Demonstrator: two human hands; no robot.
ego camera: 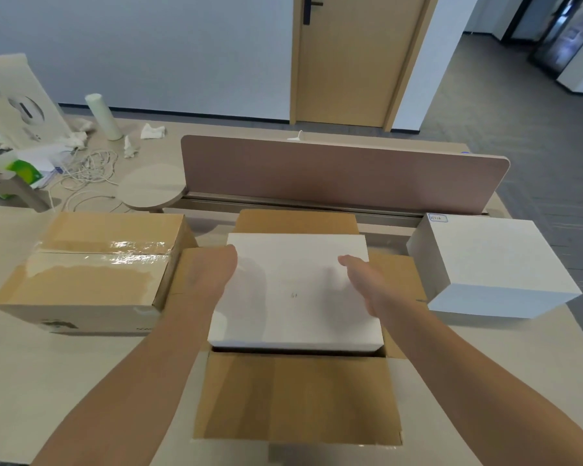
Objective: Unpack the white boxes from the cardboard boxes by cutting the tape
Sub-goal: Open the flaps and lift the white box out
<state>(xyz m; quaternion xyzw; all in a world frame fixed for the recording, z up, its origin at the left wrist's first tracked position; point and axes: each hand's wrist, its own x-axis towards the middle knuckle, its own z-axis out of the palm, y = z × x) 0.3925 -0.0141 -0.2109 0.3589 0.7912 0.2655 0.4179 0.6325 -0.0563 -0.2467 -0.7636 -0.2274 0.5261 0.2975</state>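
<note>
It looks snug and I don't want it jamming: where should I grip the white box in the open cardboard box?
Grip the white box by its left and right edges, one hand from each side, fingers down inside the open cardboard box walls. Its broad flat top offers no hold.

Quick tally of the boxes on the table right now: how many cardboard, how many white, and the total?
Cardboard boxes: 2, the taped cardboard box on the left and the open cardboard box in the middle.
White boxes: 2, the middle white box in the open one and the right white box on the table.
Total: 4
</note>
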